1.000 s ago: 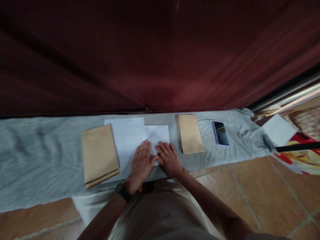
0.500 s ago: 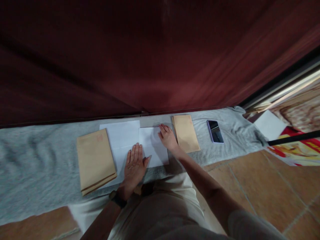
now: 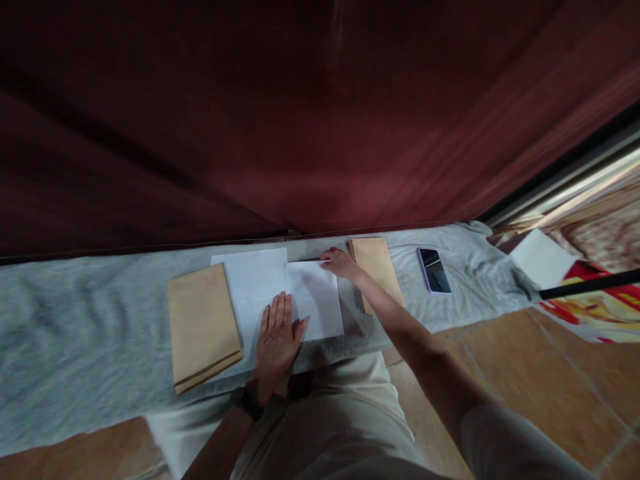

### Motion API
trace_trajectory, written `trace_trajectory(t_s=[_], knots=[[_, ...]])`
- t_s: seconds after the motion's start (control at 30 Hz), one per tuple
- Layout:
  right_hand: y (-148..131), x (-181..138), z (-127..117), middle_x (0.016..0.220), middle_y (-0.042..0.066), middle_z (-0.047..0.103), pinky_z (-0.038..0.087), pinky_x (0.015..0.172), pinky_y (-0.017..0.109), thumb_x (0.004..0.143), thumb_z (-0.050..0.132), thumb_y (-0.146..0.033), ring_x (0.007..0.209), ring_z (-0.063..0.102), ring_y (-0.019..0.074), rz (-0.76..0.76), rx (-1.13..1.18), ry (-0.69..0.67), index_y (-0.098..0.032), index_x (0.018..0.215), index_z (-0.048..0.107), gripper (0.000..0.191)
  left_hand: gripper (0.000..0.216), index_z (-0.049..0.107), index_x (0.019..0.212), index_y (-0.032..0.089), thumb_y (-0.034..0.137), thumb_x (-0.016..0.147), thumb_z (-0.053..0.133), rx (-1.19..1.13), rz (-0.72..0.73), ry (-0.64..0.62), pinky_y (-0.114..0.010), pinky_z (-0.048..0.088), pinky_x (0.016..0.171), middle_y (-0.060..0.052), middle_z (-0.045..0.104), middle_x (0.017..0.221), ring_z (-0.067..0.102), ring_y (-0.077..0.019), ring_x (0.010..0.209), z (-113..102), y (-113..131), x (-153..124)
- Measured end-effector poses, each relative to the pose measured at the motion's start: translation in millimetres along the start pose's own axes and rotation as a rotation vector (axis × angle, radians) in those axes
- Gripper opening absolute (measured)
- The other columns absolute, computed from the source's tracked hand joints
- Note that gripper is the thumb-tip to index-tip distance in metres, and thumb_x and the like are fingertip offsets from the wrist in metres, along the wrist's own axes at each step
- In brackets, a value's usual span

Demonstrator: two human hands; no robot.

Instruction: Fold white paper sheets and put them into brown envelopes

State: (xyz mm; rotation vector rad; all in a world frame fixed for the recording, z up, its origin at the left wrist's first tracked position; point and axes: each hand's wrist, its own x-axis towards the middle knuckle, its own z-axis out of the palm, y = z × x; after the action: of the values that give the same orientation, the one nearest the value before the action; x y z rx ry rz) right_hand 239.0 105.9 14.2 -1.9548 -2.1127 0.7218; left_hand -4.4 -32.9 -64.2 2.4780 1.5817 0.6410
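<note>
A folded white sheet of paper [image 3: 319, 301] lies on a grey cloth [image 3: 90, 327], partly over a larger white sheet [image 3: 253, 280]. My left hand [image 3: 277, 341] lies flat with fingers stretched out, pressing the near left part of the folded sheet. My right hand [image 3: 340, 263] reaches to the sheet's far right corner, fingertips curled on its edge. A stack of brown envelopes [image 3: 202, 325] lies to the left, and a second brown stack [image 3: 379, 267] sits just right of my right hand.
A phone [image 3: 434, 269] lies face up on the cloth to the right. A dark red curtain [image 3: 300, 120] hangs behind the cloth. Tiled floor [image 3: 525, 373] runs at the right, with a white paper [image 3: 537, 257] and colourful printed material [image 3: 595, 310] beyond.
My right hand slid from beside my left hand up along the folded sheet to its far right corner. My left hand stayed flat on the paper.
</note>
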Motion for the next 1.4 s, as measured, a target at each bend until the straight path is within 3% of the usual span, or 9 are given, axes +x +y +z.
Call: trace_trajectory(t_s=[0.13,0.33,0.43,0.53,0.67,0.77,1.13,1.27,1.4], knots=[[-13.0,-20.9,-38.1,0.103,0.000,0.075,0.051,0.089,0.024,0.097,0.054,-0.020,0.097,0.069,0.0156,-0.088,0.078,0.082,-0.020,0.109,0.071,0.021,0.069,0.016,0.164,0.015,0.044,0.106,0.038,-0.214,-0.048,0.039,-0.056,0.033,0.123,-0.019,0.034,0.165,0.032,-0.0313,0.153,-7.6,-6.3,0.7],[-41.2,-107.4,-77.7,0.112,0.002,0.072,0.055,0.098,0.034,0.106,0.046,-0.035,0.110,0.068,0.0188,-0.425,0.253,0.522,-0.024,0.112,0.066,0.024,0.070,0.021,0.163,0.025,0.039,0.102,0.051,-0.480,-0.245,0.212,-0.050,0.035,0.123,-0.015,0.036,0.164,0.036,-0.0278,0.152,-25.0,-20.4,4.9],[-39.2,-148.2,-47.2,0.124,0.004,0.071,0.051,0.110,0.041,0.107,0.044,-0.029,0.121,0.065,0.0196,-0.514,0.142,0.457,-0.025,0.114,0.067,0.025,0.064,0.026,0.162,0.027,0.034,0.102,0.049,-0.483,-0.214,0.231,-0.049,0.034,0.124,-0.012,0.038,0.164,0.036,-0.0265,0.152,-31.5,-23.7,3.3],[-19.8,-171.5,10.8,0.120,0.005,0.074,0.048,0.116,0.042,0.105,0.046,-0.020,0.117,0.067,0.0182,-0.629,0.012,0.413,-0.023,0.111,0.069,0.024,0.057,0.033,0.159,0.028,0.028,0.103,0.043,-0.468,-0.180,0.202,-0.049,0.035,0.124,-0.010,0.043,0.161,0.040,-0.0252,0.150,-30.6,-27.3,-4.4],[11.1,-190.8,82.5,0.127,0.008,0.072,0.048,0.117,0.043,0.101,0.048,-0.012,0.125,0.064,0.0186,-0.602,-0.010,0.324,-0.020,0.113,0.067,0.024,0.053,0.039,0.156,0.028,0.025,0.103,0.039,-0.454,-0.184,0.178,-0.047,0.038,0.122,-0.009,0.047,0.159,0.044,-0.0237,0.147,-26.9,-29.8,-16.6],[25.6,-204.0,109.6,0.131,0.009,0.070,0.050,0.114,0.043,0.098,0.053,-0.010,0.127,0.063,0.0196,-0.584,0.070,0.316,-0.021,0.113,0.065,0.022,0.048,0.046,0.152,0.027,0.026,0.104,0.040,-0.416,-0.127,0.127,-0.047,0.041,0.121,-0.009,0.047,0.158,0.046,-0.0239,0.146,-28.8,-22.9,-17.6],[33.4,-212.8,118.0,0.138,0.014,0.066,0.045,0.118,0.050,0.096,0.054,-0.012,0.137,0.057,0.0228,-0.604,0.101,0.274,-0.019,0.139,0.058,0.044,0.049,0.048,0.152,0.023,0.035,0.105,0.042,-0.123,0.382,-0.274,-0.053,0.026,0.127,-0.008,0.040,0.164,0.031,-0.0258,0.154,3.3,47.9,25.8],[35.9,-213.8,117.9,0.141,0.011,0.065,0.044,0.119,0.049,0.098,0.052,-0.012,0.137,0.056,0.0219,-0.605,0.074,0.249,-0.021,0.143,0.057,0.046,0.049,0.049,0.151,0.024,0.037,0.104,0.043,-0.063,0.363,-0.263,-0.055,0.024,0.127,-0.006,0.042,0.163,0.031,-0.0275,0.154,14.9,39.9,44.0],[38.6,-215.8,116.2,0.144,0.009,0.063,0.042,0.121,0.049,0.100,0.048,-0.012,0.139,0.054,0.0213,-0.593,0.134,0.228,-0.022,0.144,0.055,0.046,0.050,0.053,0.148,0.017,0.037,0.104,0.042,-0.073,0.255,-0.243,-0.053,0.029,0.125,-0.012,0.047,0.159,0.037,-0.0288,0.152,2.9,17.9,50.7]])
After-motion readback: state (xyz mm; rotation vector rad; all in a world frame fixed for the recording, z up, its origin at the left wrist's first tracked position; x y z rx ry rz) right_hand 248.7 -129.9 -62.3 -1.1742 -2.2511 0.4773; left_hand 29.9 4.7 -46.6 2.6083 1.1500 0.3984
